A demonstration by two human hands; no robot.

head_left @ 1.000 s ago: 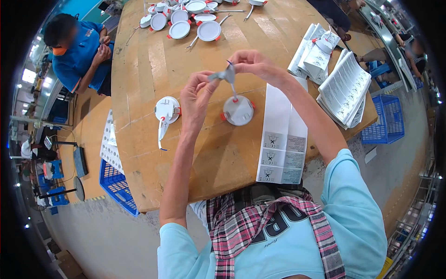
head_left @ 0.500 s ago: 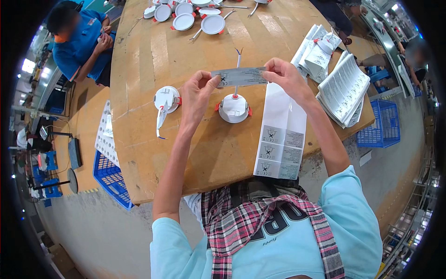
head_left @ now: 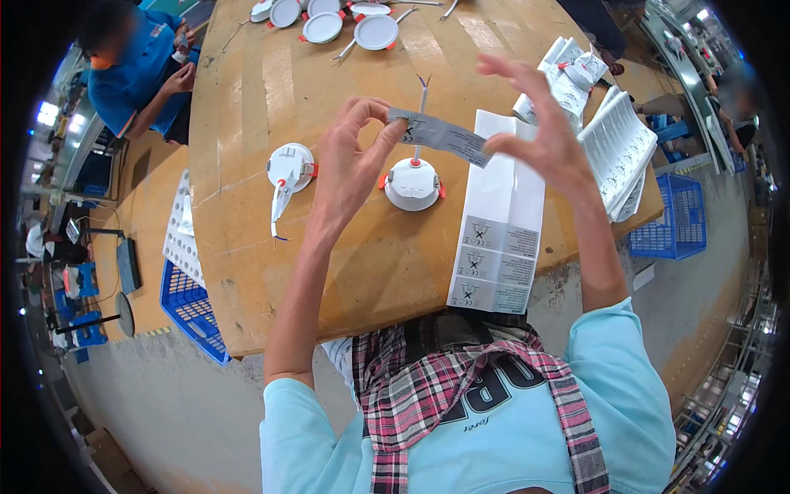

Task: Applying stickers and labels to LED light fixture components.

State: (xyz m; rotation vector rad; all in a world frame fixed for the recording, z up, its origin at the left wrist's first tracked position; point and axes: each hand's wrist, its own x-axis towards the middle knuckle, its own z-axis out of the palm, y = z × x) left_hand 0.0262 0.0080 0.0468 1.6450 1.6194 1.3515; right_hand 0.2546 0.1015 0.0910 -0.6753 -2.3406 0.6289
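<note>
My left hand [head_left: 349,160] pinches one end of a silver-grey printed label strip [head_left: 444,137] between thumb and fingers. The strip slants down to the right, its far end against or very near the thumb of my right hand [head_left: 550,136], whose fingers are spread. Below the strip, a round white downlight [head_left: 412,186] lies back side up, red clips at its sides, its cable pointing away from me. A second downlight [head_left: 290,167] is left of my left hand, its cable with a label folded round it. A white backing sheet [head_left: 497,198] under my right hand carries several silver labels near its front end.
Several more downlights [head_left: 376,33] are gathered at the table's far side. Stacks of label sheets [head_left: 615,156] lie at the right, one bearing a downlight [head_left: 581,72]. Blue crates [head_left: 671,216] flank the table [head_left: 271,280]. A person in blue [head_left: 144,74] stands at the left.
My right hand has opened its pinch and spread its fingers. The label strip, level and stretched between both hands before, now tilts down to the right.
</note>
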